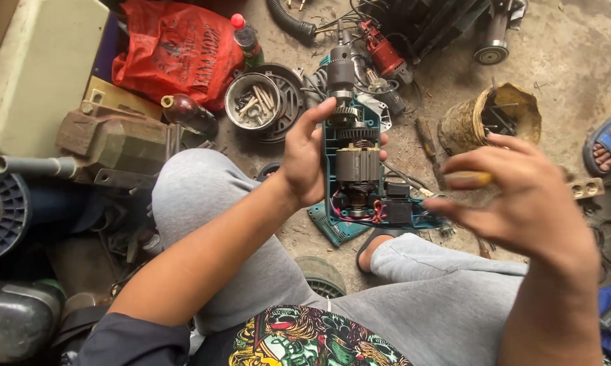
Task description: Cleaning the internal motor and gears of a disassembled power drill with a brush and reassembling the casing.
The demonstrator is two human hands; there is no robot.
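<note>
My left hand [305, 159] grips an opened power drill [357, 166] from its left side. The teal half-shell shows the motor, gear, chuck and red wires inside. The drill is held upright above my knees, chuck pointing away from me. My right hand [522, 200] hovers to the right of the drill, fingers curled around a yellow-handled screwdriver [469, 179], its tip hidden. The other teal shell half [332, 227] lies on the floor below the drill.
A round tin of bolts [253, 102] and a red plastic bag [177, 51] lie ahead on the left. A rusty can [490, 115], a red tool [384, 54] and loose parts are scattered ahead. Another person's sandalled foot [610, 146] is at the right edge.
</note>
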